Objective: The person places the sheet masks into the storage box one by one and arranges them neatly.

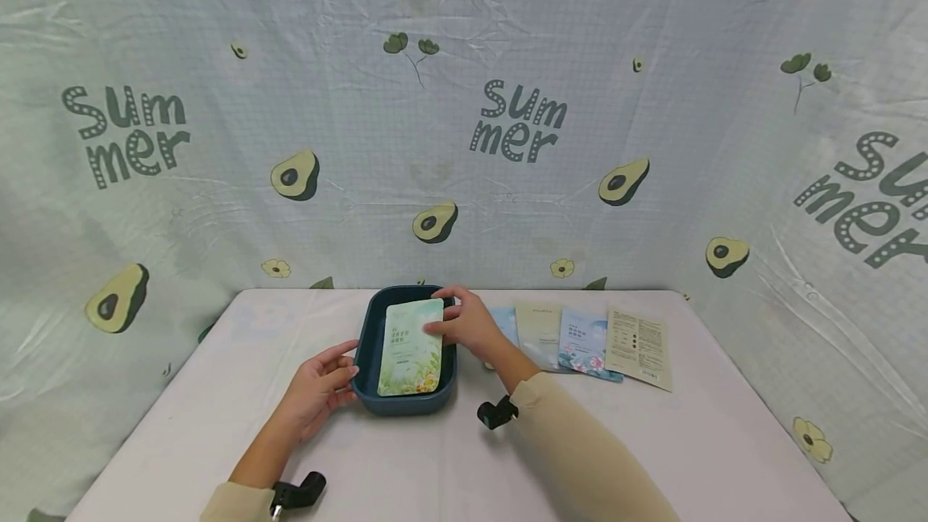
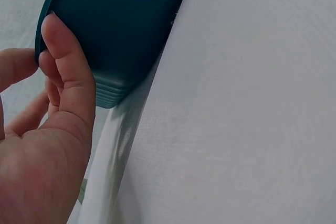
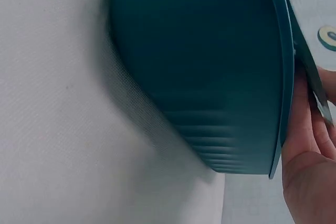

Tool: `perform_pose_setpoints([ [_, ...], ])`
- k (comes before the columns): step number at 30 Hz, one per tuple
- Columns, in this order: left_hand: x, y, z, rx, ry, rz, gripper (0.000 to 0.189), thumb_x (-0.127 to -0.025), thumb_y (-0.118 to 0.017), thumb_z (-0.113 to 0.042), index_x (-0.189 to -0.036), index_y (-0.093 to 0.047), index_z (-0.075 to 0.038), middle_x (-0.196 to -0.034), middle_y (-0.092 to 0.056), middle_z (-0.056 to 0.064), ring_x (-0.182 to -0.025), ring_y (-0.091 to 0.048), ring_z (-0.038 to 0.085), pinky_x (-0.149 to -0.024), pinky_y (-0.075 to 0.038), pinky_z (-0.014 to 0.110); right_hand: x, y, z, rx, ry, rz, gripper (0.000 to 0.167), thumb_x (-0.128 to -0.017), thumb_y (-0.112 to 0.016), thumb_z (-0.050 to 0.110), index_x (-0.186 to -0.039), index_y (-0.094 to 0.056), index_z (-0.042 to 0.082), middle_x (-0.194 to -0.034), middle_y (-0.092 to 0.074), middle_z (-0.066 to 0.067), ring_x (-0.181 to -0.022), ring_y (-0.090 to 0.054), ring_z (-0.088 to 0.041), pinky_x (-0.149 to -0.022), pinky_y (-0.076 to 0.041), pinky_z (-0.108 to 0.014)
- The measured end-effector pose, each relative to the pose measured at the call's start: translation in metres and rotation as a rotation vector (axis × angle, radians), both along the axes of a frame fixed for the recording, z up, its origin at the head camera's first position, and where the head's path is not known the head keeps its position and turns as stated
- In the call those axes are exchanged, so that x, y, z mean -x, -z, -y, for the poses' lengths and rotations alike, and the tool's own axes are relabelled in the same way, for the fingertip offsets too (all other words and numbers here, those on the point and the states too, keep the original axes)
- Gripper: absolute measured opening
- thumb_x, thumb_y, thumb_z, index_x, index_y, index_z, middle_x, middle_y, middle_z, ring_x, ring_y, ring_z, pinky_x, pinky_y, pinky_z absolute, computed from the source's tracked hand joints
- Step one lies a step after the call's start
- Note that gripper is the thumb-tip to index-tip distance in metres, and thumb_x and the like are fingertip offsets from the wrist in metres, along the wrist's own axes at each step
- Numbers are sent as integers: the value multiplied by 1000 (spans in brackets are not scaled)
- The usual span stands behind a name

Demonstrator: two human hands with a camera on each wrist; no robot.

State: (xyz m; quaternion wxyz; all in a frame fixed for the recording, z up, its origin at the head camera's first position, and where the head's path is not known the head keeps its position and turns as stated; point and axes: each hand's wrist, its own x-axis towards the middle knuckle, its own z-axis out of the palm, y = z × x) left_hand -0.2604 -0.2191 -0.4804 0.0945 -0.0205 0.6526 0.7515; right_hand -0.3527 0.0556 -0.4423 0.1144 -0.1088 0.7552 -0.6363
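Observation:
A dark teal plastic basin (image 1: 408, 406) stands on the table. My left hand (image 1: 316, 391) holds its left rim; in the left wrist view, the fingers (image 2: 64, 59) of that hand pinch the rim from both sides. My right hand (image 1: 473, 330) grips a light green sachet (image 1: 410, 345) with printed flowers by its right edge, over the basin's opening. From the right wrist, the sachet (image 3: 313, 74) shows edge-on between thumb and fingers, beside the basin wall (image 3: 210, 72). The basin's inside is mostly hidden under the sachet.
To the right, several flat sachets lie in an overlapping row: a pale blue one (image 1: 503, 321) partly behind my right arm, a beige one (image 1: 538, 329), a blue flowered one (image 1: 584, 341) and a cream one with text (image 1: 640, 347). A printed curtain (image 1: 362, 119) surrounds the white table (image 1: 391, 474).

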Motion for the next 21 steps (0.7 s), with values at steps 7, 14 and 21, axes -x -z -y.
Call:
perform_pose_setpoints([
  [7, -1, 0, 0, 6, -3, -6, 61, -102, -58, -5, -158, -33, -2, -99, -57, -3, -76, -62, 11, -72, -60, 25, -1, -3, 5, -122, -30, -54, 55, -84, -85, 12, -132, -58, 15, -98, -78, -8, -76, -73, -20, -71, -63, -36],
  [14, -1, -2, -1, 14, -3, 5, 59, -103, -56, -4, -157, -35, -3, -101, -57, -2, -77, -62, 11, -73, -60, 24, -4, -8, 5, -224, -35, -106, 51, -84, -85, 11, -129, -62, 10, -91, -76, -6, -69, -71, -18, -68, -62, -33],
  [21, -1, -2, -1, 24, 0, 20, 59, -103, -55, -4, -158, -35, -6, -102, -56, -1, -77, -62, 12, -74, -60, 24, -1, -14, 2, -465, -38, -251, 51, -82, -87, 14, -129, -68, 7, -85, -65, -3, -65, -62, -12, -59, -52, -25],
])
